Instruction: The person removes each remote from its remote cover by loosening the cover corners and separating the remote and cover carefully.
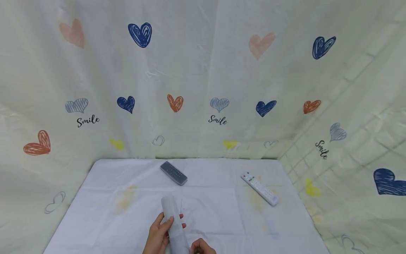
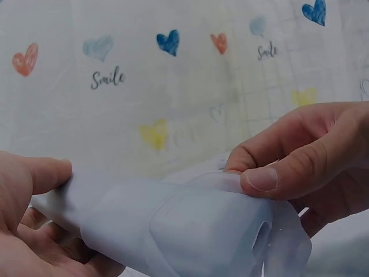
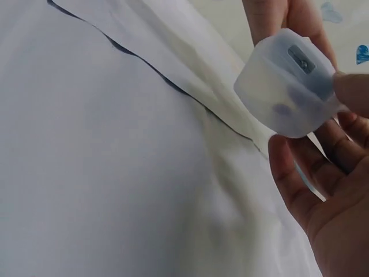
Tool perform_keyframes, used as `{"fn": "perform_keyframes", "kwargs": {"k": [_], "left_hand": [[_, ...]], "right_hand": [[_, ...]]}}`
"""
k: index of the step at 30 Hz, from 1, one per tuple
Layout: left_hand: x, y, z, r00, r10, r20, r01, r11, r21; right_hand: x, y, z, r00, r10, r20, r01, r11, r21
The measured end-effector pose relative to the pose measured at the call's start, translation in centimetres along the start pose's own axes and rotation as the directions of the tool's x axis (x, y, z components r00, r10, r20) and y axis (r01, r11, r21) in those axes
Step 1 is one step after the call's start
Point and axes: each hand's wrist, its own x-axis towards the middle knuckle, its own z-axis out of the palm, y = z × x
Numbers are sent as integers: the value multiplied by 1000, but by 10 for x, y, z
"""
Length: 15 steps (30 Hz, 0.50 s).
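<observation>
A long whitish roll [image 1: 175,220] is tilted over the front of the table, held in my left hand [image 1: 156,235]. My left thumb lies along its upper side and the fingers curl round beneath. At the near end, my right hand [image 1: 203,246] pinches the rim between thumb and fingers, as the left wrist view shows with a thin, whitish flap [image 2: 222,182]. In the right wrist view that end is a translucent cap [image 3: 265,92] bearing a small metal plate [image 3: 301,59] with a screw, like a sharpener blade. Blurred purple spots show through it.
A dark grey remote control [image 1: 173,173] lies beyond the roll at the back of the white-covered table [image 1: 209,190]. Toward the right lies a white remote control [image 1: 260,189]. Curtains printed with hearts [image 1: 190,70] hang behind and at both sides.
</observation>
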Motion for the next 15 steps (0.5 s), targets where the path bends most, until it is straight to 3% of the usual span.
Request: {"fn": "perform_keyframes", "kwargs": {"k": [6, 15], "left_hand": [[-1, 7, 10, 995, 30, -97, -30, 1000, -4], [1, 18, 19, 985, 67, -156, -72, 997, -27]], "right_hand": [[0, -2, -5, 999, 34, -32, -34, 999, 9], [-2, -3, -15, 1000, -2, -27, 1, 1000, -24]]}}
